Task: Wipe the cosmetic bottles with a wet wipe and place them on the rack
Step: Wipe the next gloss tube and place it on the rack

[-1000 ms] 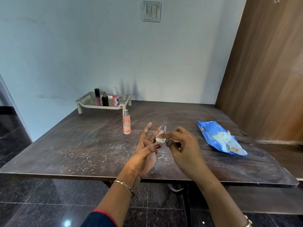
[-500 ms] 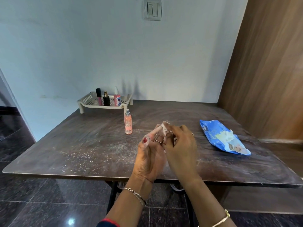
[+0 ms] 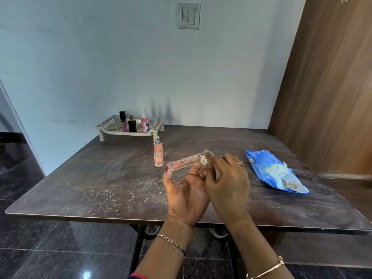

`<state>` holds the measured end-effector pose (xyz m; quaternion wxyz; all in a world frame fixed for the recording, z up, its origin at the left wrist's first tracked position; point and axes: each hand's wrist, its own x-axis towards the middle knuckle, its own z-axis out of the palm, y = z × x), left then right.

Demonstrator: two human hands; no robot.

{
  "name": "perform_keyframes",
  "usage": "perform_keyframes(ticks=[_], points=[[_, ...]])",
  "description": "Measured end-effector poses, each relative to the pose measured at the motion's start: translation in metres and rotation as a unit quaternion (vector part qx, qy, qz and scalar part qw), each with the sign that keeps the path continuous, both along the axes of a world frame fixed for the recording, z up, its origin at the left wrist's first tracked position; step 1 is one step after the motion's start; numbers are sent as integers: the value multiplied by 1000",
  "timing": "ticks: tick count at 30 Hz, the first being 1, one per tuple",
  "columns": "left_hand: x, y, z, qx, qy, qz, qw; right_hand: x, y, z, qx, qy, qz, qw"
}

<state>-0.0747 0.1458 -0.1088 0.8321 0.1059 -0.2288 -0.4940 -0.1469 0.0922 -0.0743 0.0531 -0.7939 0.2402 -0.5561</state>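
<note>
My left hand (image 3: pixel 186 195) holds a slim clear tube with pink contents (image 3: pixel 185 162), lying almost level above the table. My right hand (image 3: pixel 227 184) pinches a small white wet wipe (image 3: pixel 205 161) against the tube's right end. A peach spray bottle (image 3: pixel 158 152) stands on the table just left of the tube. At the back left, the cream rack (image 3: pixel 112 129) carries three bottles: a black-capped pink tube (image 3: pixel 123 121), a black bottle (image 3: pixel 132 124) and a pink white-capped bottle (image 3: pixel 145 122).
A blue pack of wet wipes (image 3: pixel 275 171) lies to the right, a wipe sticking out of its opening. White powder specks cover the dark table (image 3: pixel 100 178) near its front edge. A wooden panel (image 3: pixel 330 87) stands along the right side.
The tube was hidden between my hands and now lies level and plainly visible. My right hand has brought the wipe to the tube's right end. The camera view has shifted slightly.
</note>
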Motion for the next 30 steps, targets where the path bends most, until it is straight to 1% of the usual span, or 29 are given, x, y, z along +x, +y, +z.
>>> perform_keyframes(ticks=[4,6,8,10,12,13,14,15,17,18,19,20,21,22,23,24,25,26,27,28,30], points=[[1,1,0,7,23,6,1000,2,-6,2,59,-24,-13,998],[0,2,1,19,18,20,999,2,-7,3,89,-39,-16,995],[-1,3,2,10,27,18,999,2,-5,3,108,-47,-7,993],[-1,3,2,-9,18,2,1000,2,4,1,142,-60,27,988],[-2,4,3,-8,-24,13,1000,5,15,-3,211,-95,101,968],[-1,4,4,5,-48,34,998,6,19,-4,275,-122,152,941],[2,4,5,21,-71,57,996,6,22,-5,358,-154,210,897],[5,5,6,40,-96,80,991,5,23,-3,446,-186,270,833],[15,11,10,89,-169,122,974,0,21,1,590,-240,369,677],[20,14,12,126,-227,153,953,-4,17,2,632,-257,395,616],[25,19,13,170,-301,195,918,-7,14,2,656,-259,409,579],[29,23,16,211,-382,239,867,-9,12,2,668,-247,418,564],[32,27,18,237,-455,279,812,-11,11,1,675,-230,421,561],[35,31,21,243,-514,306,764,-11,10,0,680,-215,419,562],[38,35,24,235,-557,318,730,-11,10,-1,684,-202,415,565],[41,38,27,225,-587,317,710,-10,10,-2,686,-195,412,567],[45,43,30,219,-607,312,698,-10,11,-2,686,-191,413,567],[49,48,33,220,-613,307,694,-9,11,-3,686,-190,419,565],[52,54,36,228,-603,303,702,-8,12,-5,685,-189,425,560],[56,59,39,244,-577,299,720,-6,13,-6,685,-186,429,558],[64,66,45,274,-504,297,763,-1,17,-7,682,-172,427,568]])
